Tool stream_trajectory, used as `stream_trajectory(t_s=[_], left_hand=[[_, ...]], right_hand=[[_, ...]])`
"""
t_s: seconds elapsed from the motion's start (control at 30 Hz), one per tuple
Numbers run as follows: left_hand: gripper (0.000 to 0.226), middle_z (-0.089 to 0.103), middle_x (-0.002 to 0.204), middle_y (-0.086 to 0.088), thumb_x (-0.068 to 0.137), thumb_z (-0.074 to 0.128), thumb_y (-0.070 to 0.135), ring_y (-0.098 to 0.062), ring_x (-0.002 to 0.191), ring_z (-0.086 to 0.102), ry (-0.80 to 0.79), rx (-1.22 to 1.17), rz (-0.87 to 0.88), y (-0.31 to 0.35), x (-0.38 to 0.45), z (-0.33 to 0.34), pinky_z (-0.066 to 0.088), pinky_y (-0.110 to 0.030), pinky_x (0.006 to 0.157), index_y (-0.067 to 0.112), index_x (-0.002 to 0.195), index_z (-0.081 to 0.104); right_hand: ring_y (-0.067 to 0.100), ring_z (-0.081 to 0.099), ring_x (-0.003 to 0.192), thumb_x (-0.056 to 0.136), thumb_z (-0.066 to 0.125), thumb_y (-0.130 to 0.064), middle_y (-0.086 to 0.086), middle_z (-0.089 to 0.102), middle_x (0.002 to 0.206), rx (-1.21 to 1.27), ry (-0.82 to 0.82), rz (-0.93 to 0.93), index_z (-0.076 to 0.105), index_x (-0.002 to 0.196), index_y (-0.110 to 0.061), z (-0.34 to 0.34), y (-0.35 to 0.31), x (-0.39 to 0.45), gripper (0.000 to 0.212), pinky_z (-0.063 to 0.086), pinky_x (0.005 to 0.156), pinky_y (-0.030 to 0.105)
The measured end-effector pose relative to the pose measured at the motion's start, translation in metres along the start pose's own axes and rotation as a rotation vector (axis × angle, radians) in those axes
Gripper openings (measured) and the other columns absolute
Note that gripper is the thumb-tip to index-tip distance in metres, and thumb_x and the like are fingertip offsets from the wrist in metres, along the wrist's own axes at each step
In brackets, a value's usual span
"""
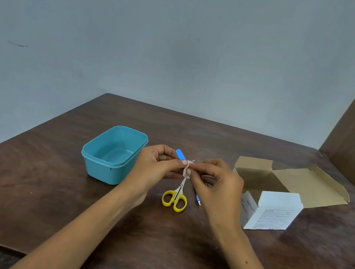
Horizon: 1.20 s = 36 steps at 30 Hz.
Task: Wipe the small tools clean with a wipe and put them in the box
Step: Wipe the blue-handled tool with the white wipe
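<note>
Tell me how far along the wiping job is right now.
Nothing looks finished: the teal box is empty. In hand: the left hand and right hand pinch a small white wipe between them, near a blue tool that the left hand seems to hold. Left: the yellow-handled scissors and another blue-handled tool lie on the table, unboxed.

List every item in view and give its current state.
teal box: open, upright, nothing visible inside.
cardboard carton: flaps open.
scissors: closed, flat on the table.
wipe: crumpled, pinched by both hands.
blue tool: partly hidden behind the hands.
left hand: pinching the wipe.
right hand: pinching the wipe.
</note>
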<state>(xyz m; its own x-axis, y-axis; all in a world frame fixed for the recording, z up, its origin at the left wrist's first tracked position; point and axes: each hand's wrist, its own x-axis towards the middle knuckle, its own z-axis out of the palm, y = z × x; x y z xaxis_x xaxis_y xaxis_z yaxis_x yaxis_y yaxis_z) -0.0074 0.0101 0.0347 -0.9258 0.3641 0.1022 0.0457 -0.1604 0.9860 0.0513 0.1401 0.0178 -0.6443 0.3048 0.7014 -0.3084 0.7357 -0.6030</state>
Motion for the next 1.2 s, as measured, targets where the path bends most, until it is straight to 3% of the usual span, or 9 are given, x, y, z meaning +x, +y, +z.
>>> stream_trajectory(t_s=[0.27, 0.37, 0.57, 0.8, 0.93, 1.03, 1.2], left_hand=[[0.012, 0.073, 0.081, -0.017, 0.080, 0.069, -0.002, -0.020, 0.069, 0.072, 0.065, -0.050, 0.021, -0.0002, 0.0000, 0.0015, 0.058, -0.024, 0.062, -0.003, 0.088, 0.060], [0.013, 0.073, 0.081, -0.019, 0.080, 0.068, -0.003, -0.020, 0.069, 0.073, 0.077, -0.065, 0.026, -0.0001, -0.0001, 0.0014, 0.057, -0.022, 0.060, -0.004, 0.089, 0.059], [0.013, 0.072, 0.066, -0.008, 0.079, 0.068, -0.006, -0.014, 0.059, 0.070, 0.059, -0.063, 0.042, -0.0019, -0.0016, 0.0043, 0.057, -0.021, 0.058, -0.005, 0.087, 0.058], [0.013, 0.072, 0.082, -0.021, 0.080, 0.068, -0.005, -0.022, 0.070, 0.073, 0.077, -0.064, 0.052, -0.0009, -0.0003, 0.0025, 0.059, -0.024, 0.062, -0.004, 0.088, 0.057], [0.012, 0.073, 0.077, -0.016, 0.080, 0.067, -0.005, -0.022, 0.069, 0.073, 0.058, -0.071, 0.047, -0.0021, -0.0016, 0.0036, 0.058, -0.022, 0.061, -0.003, 0.086, 0.057], [0.012, 0.073, 0.072, -0.013, 0.080, 0.067, -0.006, -0.019, 0.066, 0.073, 0.041, -0.088, 0.057, -0.0018, -0.0023, 0.0046, 0.057, -0.021, 0.058, -0.002, 0.083, 0.056], [0.012, 0.073, 0.080, -0.020, 0.080, 0.066, -0.006, -0.024, 0.070, 0.073, 0.045, -0.115, 0.050, -0.0001, -0.0021, 0.0035, 0.057, -0.021, 0.059, -0.001, 0.085, 0.056]], right_hand=[[-0.004, 0.050, 0.060, 0.070, 0.079, -0.001, 0.005, 0.067, 0.079, -0.136, 0.008, -0.021, 0.077, 0.081, -0.010, 0.0022, 0.0059, 0.0012, 0.013, 0.037, 0.064, -0.004], [-0.007, 0.049, 0.059, 0.070, 0.078, -0.001, 0.006, 0.067, 0.079, -0.117, 0.019, 0.010, 0.077, 0.080, -0.010, 0.0008, 0.0077, 0.0006, 0.013, 0.040, 0.064, -0.002], [0.004, 0.057, 0.064, 0.074, 0.077, -0.006, 0.003, 0.067, 0.083, -0.112, -0.004, 0.010, 0.077, 0.085, -0.013, 0.0045, 0.0053, 0.0020, 0.013, 0.044, 0.064, 0.002], [-0.005, 0.051, 0.057, 0.072, 0.076, -0.001, 0.003, 0.066, 0.079, -0.102, -0.003, 0.078, 0.077, 0.079, -0.011, -0.0001, 0.0068, 0.0018, 0.012, 0.039, 0.061, -0.002], [-0.002, 0.054, 0.060, 0.072, 0.077, -0.002, 0.003, 0.067, 0.079, -0.081, 0.018, 0.042, 0.077, 0.081, -0.012, 0.0022, 0.0054, 0.0012, 0.013, 0.047, 0.063, 0.005], [0.000, 0.055, 0.062, 0.073, 0.077, -0.003, 0.003, 0.068, 0.079, -0.059, 0.015, 0.011, 0.077, 0.082, -0.012, 0.0042, 0.0013, 0.0018, 0.013, 0.046, 0.062, 0.002], [-0.004, 0.054, 0.061, 0.073, 0.077, -0.003, 0.004, 0.068, 0.078, -0.039, 0.030, 0.045, 0.077, 0.080, -0.011, 0.0016, 0.0013, 0.0015, 0.011, 0.043, 0.061, 0.000]])
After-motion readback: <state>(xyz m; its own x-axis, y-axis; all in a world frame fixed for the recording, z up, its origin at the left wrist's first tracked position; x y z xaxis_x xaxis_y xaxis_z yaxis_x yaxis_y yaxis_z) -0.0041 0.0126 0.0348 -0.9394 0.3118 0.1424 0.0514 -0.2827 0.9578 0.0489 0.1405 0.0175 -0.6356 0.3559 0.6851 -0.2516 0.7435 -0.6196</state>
